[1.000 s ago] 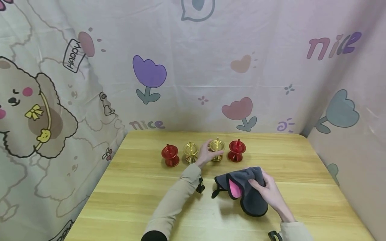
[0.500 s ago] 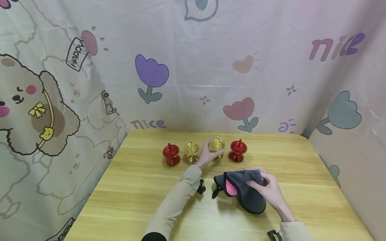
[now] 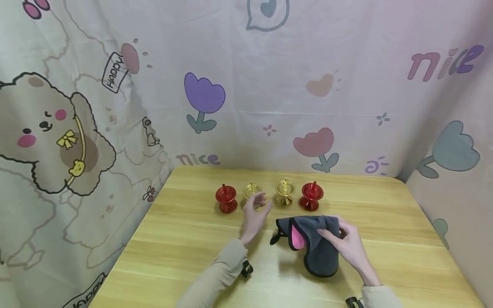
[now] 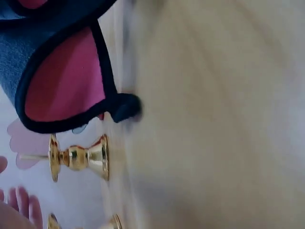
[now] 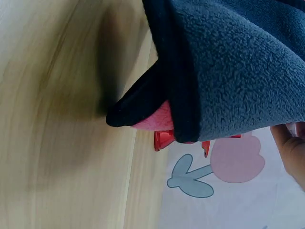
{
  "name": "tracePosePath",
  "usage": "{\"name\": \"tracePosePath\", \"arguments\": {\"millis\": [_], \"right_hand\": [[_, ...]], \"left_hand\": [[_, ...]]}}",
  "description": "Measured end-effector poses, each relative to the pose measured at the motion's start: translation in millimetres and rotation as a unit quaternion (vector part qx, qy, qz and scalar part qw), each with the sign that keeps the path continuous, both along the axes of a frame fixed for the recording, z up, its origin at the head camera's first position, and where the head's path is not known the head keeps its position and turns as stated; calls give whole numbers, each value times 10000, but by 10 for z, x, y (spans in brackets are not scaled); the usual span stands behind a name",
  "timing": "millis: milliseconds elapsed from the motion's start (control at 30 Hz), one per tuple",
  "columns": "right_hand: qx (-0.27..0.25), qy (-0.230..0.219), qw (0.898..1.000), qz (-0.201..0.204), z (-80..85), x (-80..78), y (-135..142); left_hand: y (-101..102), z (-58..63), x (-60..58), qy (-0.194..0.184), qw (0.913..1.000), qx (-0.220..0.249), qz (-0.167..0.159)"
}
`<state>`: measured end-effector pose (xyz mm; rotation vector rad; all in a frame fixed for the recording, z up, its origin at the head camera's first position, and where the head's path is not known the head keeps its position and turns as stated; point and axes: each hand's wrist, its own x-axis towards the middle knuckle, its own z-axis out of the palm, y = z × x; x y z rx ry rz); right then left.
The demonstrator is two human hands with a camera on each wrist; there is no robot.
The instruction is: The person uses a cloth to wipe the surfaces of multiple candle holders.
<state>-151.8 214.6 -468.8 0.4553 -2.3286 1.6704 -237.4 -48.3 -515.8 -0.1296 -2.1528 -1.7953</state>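
movement noted: my left hand (image 3: 255, 218) is drawn back from the right gold stand (image 3: 285, 194), which it cups half a second earlier, and now lies further left and nearer me.

surface: a pale wooden table (image 3: 173, 244), its grain running across. a white fabric backdrop (image 3: 254, 94) rises behind and at both sides, printed with a bear (image 3: 50, 132), tulips, hearts and the words "nice" and "happy".

stands: four in a row near the back edge, all upright. from left to right i record the left red stand (image 3: 226, 196), the left gold stand (image 3: 252, 190), the right gold stand and the right red stand (image 3: 311, 194). each carries a shallow round dish on a waisted foot, with a small upright piece rising from the dish. my left hand partly covers the left gold stand in the head view; whether it touches, i cannot tell.

fingers: on the left they are loosely curved, the thumb well apart. on the right hand (image 3: 348, 244), thumb and fingers pinch the grey cloth (image 3: 321, 252), black-edged with a pink patch (image 3: 297, 237), held above the table in front of the right-hand stands, its shadow beneath.

differences: the four stands keep the same order; the grey cloth remains in my right grip, its lower lobe hanging straighter than half a second ago.
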Motion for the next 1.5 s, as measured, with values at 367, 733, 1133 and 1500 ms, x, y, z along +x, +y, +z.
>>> {"name": "tracePosePath", "arguments": {"millis": [367,733,1133,1500], "right_hand": [[-128,-252,9934,1114,-39,9,-31],[-1400,-655,9699,1884,-103,-19,-35],[-1798,-1012,9580,1991,-183,-46,-8],[-1884,-806,9620,1805,-190,-106,61]], "left_hand": [[-253,-80,118,-1043,9911,200,800],[-313,-98,-247,-1135,9912,-257,637],[-369,-136,-372,-999,9924,-469,538],[-417,-120,-376,-876,9961,33,-13]]}}
